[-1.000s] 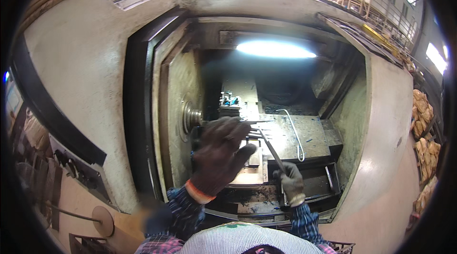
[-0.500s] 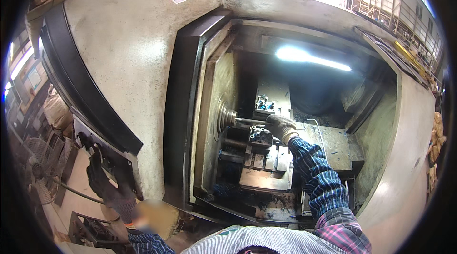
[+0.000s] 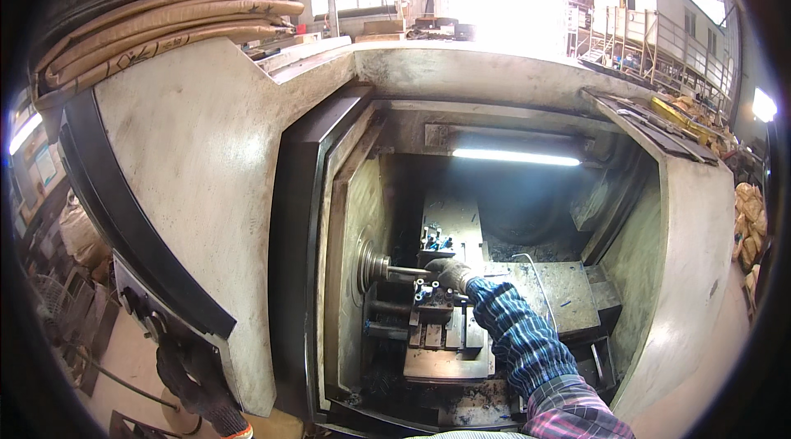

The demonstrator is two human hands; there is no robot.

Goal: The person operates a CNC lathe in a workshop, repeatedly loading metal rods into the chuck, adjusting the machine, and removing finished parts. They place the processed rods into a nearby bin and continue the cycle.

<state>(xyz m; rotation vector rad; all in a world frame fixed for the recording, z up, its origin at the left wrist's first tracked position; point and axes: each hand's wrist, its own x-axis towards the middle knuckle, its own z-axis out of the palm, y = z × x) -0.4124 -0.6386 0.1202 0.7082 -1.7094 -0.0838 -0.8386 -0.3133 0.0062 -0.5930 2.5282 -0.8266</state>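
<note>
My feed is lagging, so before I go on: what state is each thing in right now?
Machine door: open.
Interior lamp: lit.
Right hand: gloved, inside the machine, on the rod.
Rod: sticking out of the chuck.
Left hand: gloved, low by the control panel, outside the machine.

Lathe bed (image 3: 449, 361) with tool block (image 3: 434, 305)

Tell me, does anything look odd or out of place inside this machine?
Nothing looks broken or spilled. The right hand reaches to the metal rod sticking from the chuck, while the left hand is down at the control panel outside. A thin white hose lies loose on the bed.
</note>
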